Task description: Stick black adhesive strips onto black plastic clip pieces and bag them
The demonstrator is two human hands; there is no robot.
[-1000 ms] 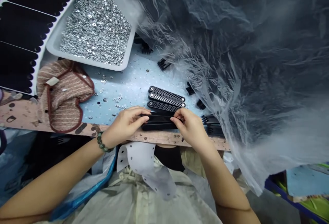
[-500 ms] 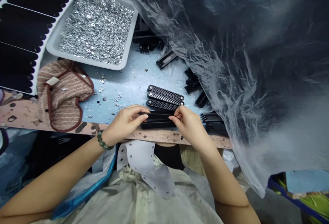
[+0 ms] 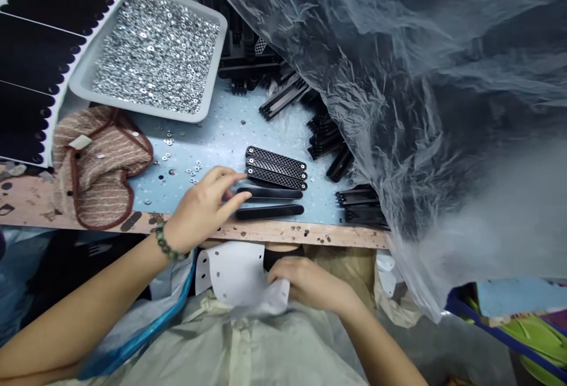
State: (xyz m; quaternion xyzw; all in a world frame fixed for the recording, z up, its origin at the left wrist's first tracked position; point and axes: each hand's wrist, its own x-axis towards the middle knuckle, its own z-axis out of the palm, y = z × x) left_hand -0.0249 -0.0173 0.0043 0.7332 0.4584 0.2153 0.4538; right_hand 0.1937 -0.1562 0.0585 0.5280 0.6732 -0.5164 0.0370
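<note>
Green-beaded, my left hand [image 3: 195, 208] is half open at the end of smooth black bar [image 3: 277, 194] on blue worktop [image 3: 217, 132]; uneven closing could skew it. My right hand [image 3: 310, 282] grips white perforated strip [image 3: 239, 271]; hard pulling may crease it.

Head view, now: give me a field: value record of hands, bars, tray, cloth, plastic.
left hand: fingertips at left end of a smooth black bar; grip unclear
right hand: on white dotted sheet
textured bars: three, side by side
tray: holds small metal rings
striped cloth: beside tray
plastic film: partly over black parts
</note>
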